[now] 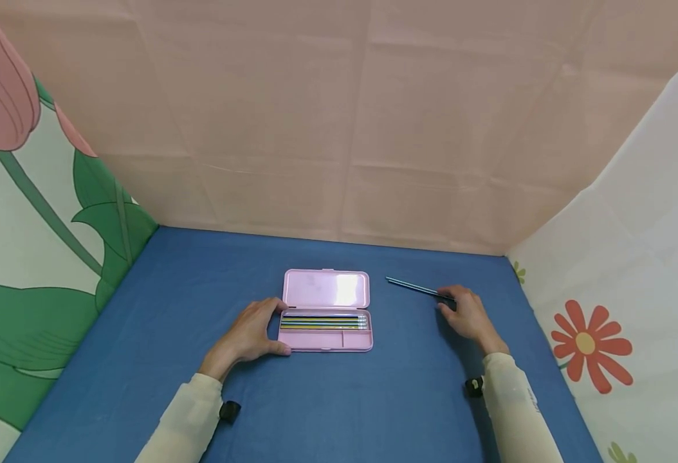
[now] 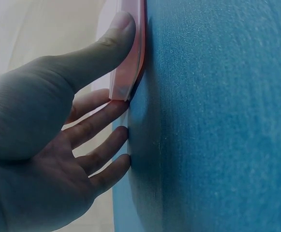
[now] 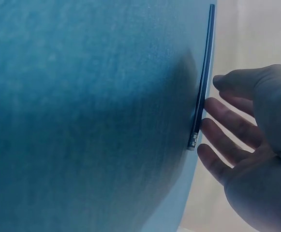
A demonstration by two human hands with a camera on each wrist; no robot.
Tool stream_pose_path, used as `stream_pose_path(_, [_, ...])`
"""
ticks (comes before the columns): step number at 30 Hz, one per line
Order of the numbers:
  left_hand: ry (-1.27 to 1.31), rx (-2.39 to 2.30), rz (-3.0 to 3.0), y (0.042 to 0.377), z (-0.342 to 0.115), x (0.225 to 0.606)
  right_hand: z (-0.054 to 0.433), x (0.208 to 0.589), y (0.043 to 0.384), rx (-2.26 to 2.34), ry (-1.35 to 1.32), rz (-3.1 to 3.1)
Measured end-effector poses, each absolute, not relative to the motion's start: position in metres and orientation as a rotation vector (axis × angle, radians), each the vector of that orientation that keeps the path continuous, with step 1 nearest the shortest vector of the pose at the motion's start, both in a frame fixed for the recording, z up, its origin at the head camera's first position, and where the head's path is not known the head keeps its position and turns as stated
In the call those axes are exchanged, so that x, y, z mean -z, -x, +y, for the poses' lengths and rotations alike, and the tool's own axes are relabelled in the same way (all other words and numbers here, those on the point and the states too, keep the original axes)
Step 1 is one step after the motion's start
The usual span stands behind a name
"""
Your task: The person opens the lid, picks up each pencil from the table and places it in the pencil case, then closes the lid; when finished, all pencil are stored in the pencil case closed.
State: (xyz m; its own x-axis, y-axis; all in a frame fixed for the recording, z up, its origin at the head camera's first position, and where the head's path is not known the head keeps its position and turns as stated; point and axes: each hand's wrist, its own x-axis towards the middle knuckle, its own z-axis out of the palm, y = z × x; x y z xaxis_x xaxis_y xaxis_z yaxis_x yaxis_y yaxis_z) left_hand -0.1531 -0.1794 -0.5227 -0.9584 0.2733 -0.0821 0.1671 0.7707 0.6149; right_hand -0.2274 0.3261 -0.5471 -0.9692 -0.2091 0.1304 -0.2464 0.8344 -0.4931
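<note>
A pink pencil case (image 1: 325, 339) lies on the blue cloth with its lid (image 1: 316, 288) folded back. Several striped pencils (image 1: 323, 321) fill its long rear compartment; two smaller compartments sit in front. My left hand (image 1: 252, 331) holds the case's left end, thumb at the near corner and fingers at the far side. To the right of the case lies a dark pencil (image 1: 411, 285) with a metal band and eraser end (image 3: 194, 140). My right hand (image 1: 467, 314) is over that end, its fingertips right at the pencil and the thumb apart from it.
Blue cloth (image 1: 339, 405) covers the table. A beige sheet (image 1: 339, 128) closes off the back, a tulip-patterned sheet (image 1: 26, 225) stands at the left, and a white sheet with a red flower (image 1: 623, 289) stands at the right.
</note>
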Motion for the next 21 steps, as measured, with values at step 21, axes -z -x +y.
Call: stream_pose_path(21, [-0.324, -0.947, 2.794, 0.1527, -0.1787, 0.5223, 0.3237, 0.5497, 0.2302, -0.763, -0.465, -3.005])
